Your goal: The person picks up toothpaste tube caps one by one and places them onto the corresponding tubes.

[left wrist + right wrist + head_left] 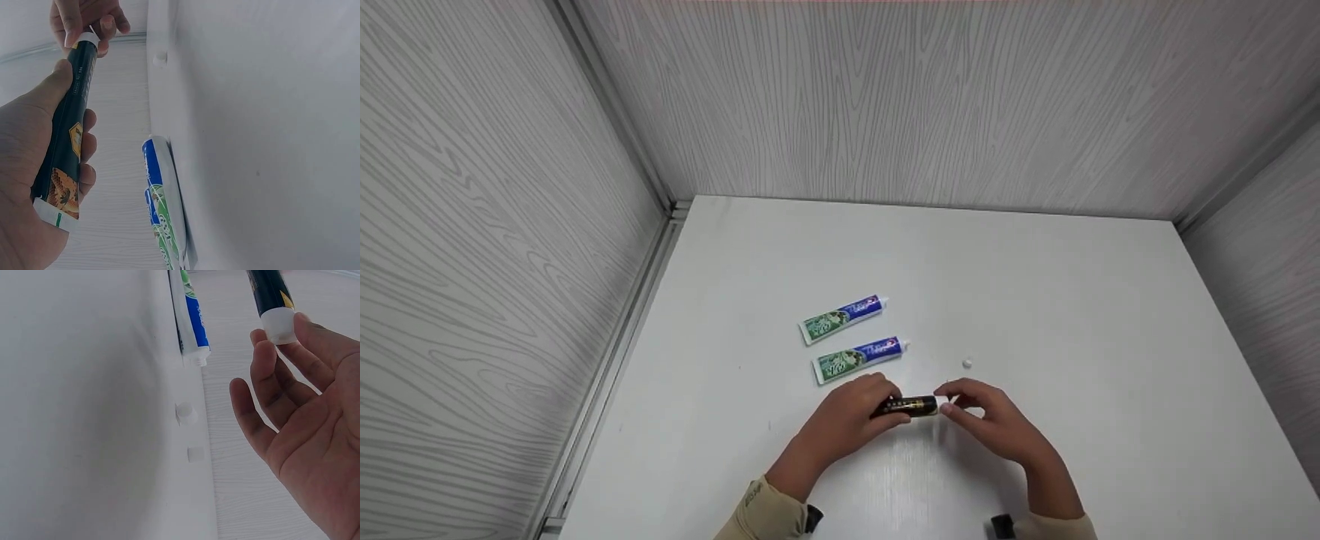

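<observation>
My left hand [847, 416] grips a dark toothpaste tube [913, 406] with gold print, its fingers wrapped round the body. In the left wrist view, a honeycomb picture shows near the tube's flat white tail. At the other end, my right hand [997, 424] pinches the white cap [278, 325] between thumb and fingers. The cap is on the tube's end. Just beyond the left hand lies a blue and green toothpaste tube [861, 360], its bare white nozzle [198, 357] showing in the right wrist view. A second matching tube [844, 319] lies behind it.
Small white caps lie loose on the white table [1072, 322]: a rounded one [185, 413] and another small white piece [196, 454] near it. Wood-grain panels [847, 97] enclose the table at the back and both sides.
</observation>
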Tool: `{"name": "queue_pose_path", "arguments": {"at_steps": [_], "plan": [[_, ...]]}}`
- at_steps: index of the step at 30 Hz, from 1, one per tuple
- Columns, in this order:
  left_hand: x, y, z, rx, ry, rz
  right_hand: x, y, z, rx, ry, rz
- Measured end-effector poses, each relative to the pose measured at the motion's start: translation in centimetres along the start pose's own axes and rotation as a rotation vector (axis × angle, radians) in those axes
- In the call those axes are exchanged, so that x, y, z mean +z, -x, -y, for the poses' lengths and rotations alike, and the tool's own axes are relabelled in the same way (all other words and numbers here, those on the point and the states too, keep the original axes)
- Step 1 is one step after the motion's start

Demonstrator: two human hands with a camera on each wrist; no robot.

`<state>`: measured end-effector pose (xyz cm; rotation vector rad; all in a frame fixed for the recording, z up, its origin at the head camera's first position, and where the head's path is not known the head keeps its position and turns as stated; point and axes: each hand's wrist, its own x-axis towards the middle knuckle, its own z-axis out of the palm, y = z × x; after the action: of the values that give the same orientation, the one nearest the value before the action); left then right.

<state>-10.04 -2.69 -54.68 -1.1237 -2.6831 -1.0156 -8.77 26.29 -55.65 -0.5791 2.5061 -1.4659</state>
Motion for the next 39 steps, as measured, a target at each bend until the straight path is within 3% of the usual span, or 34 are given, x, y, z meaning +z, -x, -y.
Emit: {"name": "queue_pose_path", "arguments": {"at_steps": [7, 19, 28, 33, 39], "plan": [[-0.2, 0.0, -0.1, 0.01, -0.001, -0.006, 0.2, 0.1, 0.2, 0.003, 0.009, -0.041], [-0.4, 0.0, -0.4, -0.013, 0.026, 0.016, 0.2, 0.1, 0.0, -0.016, -0.008, 0.025], [-0.3, 0.0, -0.2, -0.004, 0.017, -0.008, 0.5, 0.0, 0.4, 0.008, 0.001, 0.012], [-0.1, 0.2, 0.2, -0.022, -0.046, -0.022, 0.5, 0.0, 0.3, 0.023, 0.014, -0.034], [0.4, 0.4, 0.8, -0.099, -0.097, -0.008, 0.0, 0.0, 0.0, 0.042, 0.059, -0.213]]}}
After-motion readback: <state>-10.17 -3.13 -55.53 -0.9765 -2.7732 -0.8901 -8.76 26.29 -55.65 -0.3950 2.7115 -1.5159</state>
